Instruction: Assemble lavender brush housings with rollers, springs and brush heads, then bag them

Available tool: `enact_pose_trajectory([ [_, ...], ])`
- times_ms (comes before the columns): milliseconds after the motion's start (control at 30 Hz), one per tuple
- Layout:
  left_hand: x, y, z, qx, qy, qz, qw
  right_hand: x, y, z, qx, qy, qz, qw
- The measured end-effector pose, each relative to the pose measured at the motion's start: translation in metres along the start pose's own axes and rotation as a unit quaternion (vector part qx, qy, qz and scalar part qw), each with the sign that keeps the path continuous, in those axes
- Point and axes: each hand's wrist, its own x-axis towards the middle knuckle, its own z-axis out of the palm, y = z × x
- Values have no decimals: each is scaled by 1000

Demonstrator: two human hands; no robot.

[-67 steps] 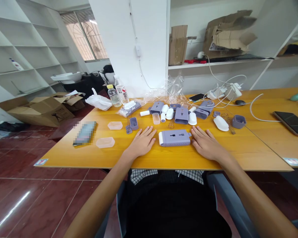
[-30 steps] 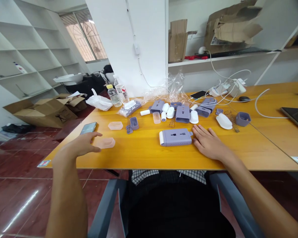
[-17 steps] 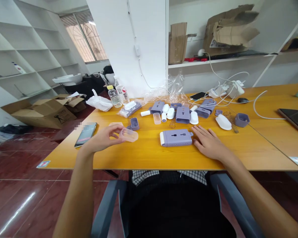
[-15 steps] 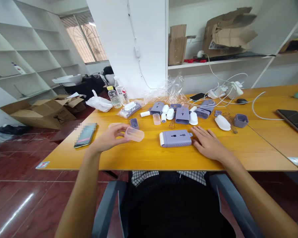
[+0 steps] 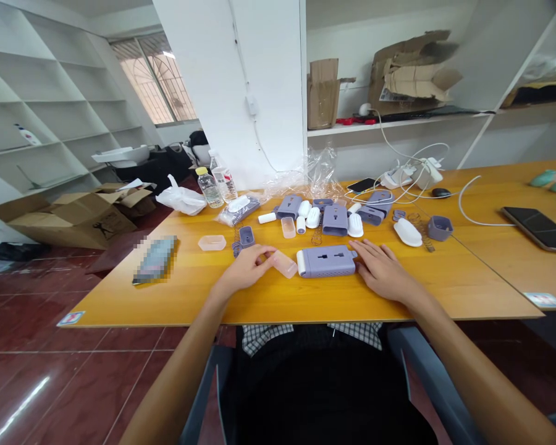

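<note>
My left hand [image 5: 246, 269] pinches one end of a small translucent pinkish plastic cover [image 5: 286, 264], held low over the table. The cover's far end is close to the white end of a purple plastic case [image 5: 328, 261], which lies flat in front of me with two dark slots facing up. At the case's right end, my right hand [image 5: 380, 269] lies with fingers stretched out, the fingertips at its small tab. A second translucent cover [image 5: 212, 243] rests on the table to the left, near a small purple cup-shaped part [image 5: 247, 237].
Behind the case lie several purple housings [image 5: 335, 220], white oval pieces [image 5: 408, 233] and thin springs. A pixelated phone [image 5: 155, 259] is at the left and another phone [image 5: 540, 227] at the right. Bottles [image 5: 209, 188], a plastic bag [image 5: 180, 199] and cables line the back.
My left hand has moved right with the translucent cover, bringing it near the purple case's white end. My right hand has stayed at the case's other end. The view has shifted slightly.
</note>
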Motion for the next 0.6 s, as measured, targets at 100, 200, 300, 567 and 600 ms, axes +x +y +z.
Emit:
enact_pose_trajectory([
  [100, 3, 6, 10, 2, 53, -16, 998, -1, -2, -3, 28, 12, -24, 999],
  [200, 2, 17, 17, -24, 26, 4, 999, -1, -2, -4, 62, 17, -51, 997],
  [300, -1, 27, 17, -29, -35, 64, 997, -1, -1, -3, 96, 14, -63, 993],
  [567, -5, 19, 14, -117, -73, 62, 989, -1, -2, -11, 136, -6, -63, 989],
  [600, -5, 19, 14, -119, -81, 74, 987, 0, -5, -13, 149, -10, -66, 987],
])
